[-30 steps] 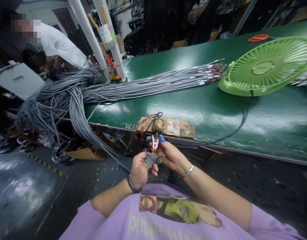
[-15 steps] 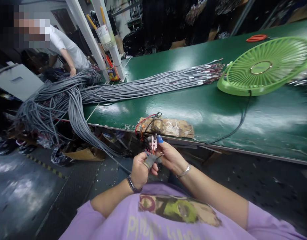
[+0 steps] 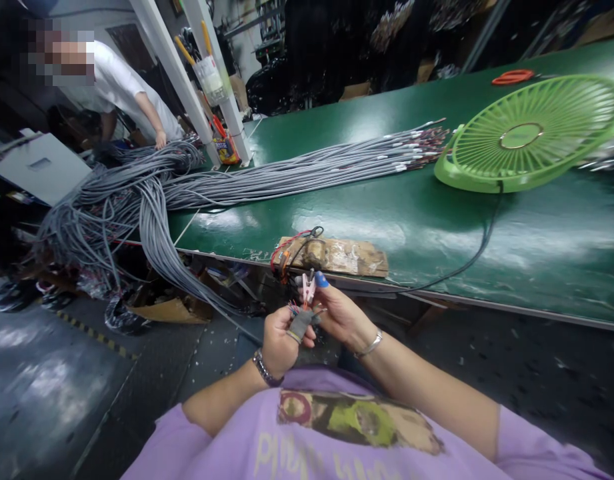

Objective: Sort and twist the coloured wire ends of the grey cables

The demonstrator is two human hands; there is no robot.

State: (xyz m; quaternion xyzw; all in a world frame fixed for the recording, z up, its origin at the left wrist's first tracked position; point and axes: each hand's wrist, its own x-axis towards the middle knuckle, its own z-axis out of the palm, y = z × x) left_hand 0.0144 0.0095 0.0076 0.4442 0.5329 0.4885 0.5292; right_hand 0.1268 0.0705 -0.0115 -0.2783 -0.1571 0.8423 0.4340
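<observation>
My left hand (image 3: 281, 341) is closed in front of my body, around the end of a grey cable with thin coloured wires (image 3: 295, 309) fanning out. A grey fabric piece with a yellow edge (image 3: 301, 324) covers what looks like its thumb. Close beside it, my right hand (image 3: 345, 321) is closed, with a blue cover (image 3: 321, 279) on one fingertip. Between its fingers is a small pale pink clip-like tool (image 3: 308, 288), its tip pointing away from me. The exact contact between tool and wires is too small to make out.
A wooden block (image 3: 354, 257) with red and black leads lies at the green table's (image 3: 437, 227) near edge. Behind it stretches a long bundle of grey cables (image 3: 287, 175). A green fan (image 3: 523, 135) stands right. A co-worker (image 3: 131, 90) touches the cable pile at left.
Both my hands stay nearly in place, with the grey-covered digit turned slightly more upright. The co-worker's arm and body have shifted to the right along the cable pile.
</observation>
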